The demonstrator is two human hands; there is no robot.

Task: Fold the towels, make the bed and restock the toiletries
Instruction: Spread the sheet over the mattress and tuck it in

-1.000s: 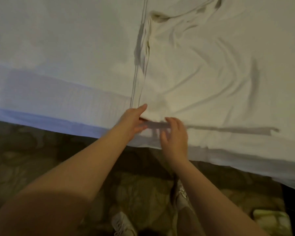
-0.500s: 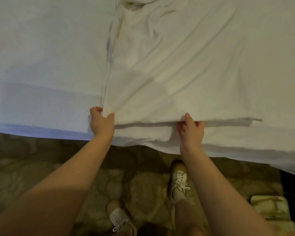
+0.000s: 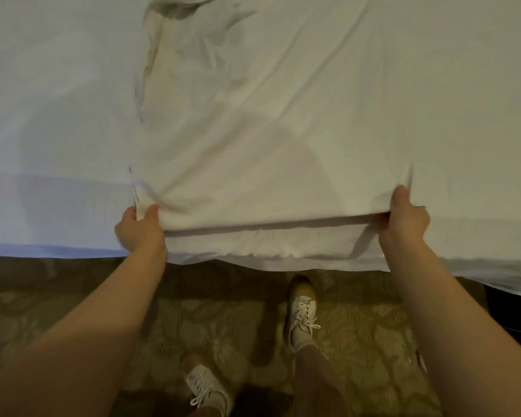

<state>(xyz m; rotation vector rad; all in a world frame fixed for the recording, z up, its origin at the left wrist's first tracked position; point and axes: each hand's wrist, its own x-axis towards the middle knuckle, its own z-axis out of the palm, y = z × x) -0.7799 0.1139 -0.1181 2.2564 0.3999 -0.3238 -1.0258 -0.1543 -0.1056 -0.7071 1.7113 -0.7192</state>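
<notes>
A white top sheet [image 3: 277,121] lies spread over the bed [image 3: 42,206], wrinkled toward the far left. Its near edge runs along the bed's side. My left hand [image 3: 139,227] grips the near-left corner of this sheet, thumb on top and fingers curled under. My right hand [image 3: 406,218] pinches the same edge farther right, thumb on top. The edge is pulled taut between both hands and lifted slightly off the layer beneath.
Below the bed's side lies patterned brown carpet [image 3: 223,320]. My two feet in white sneakers stand there, the right shoe [image 3: 301,314] close to the bed, the left shoe [image 3: 208,389] farther back. A dark gap [image 3: 512,311] shows at the lower right.
My hands have moved apart along the sheet's near edge, the right one far to the right. The sheet has been drawn flatter and toward me.
</notes>
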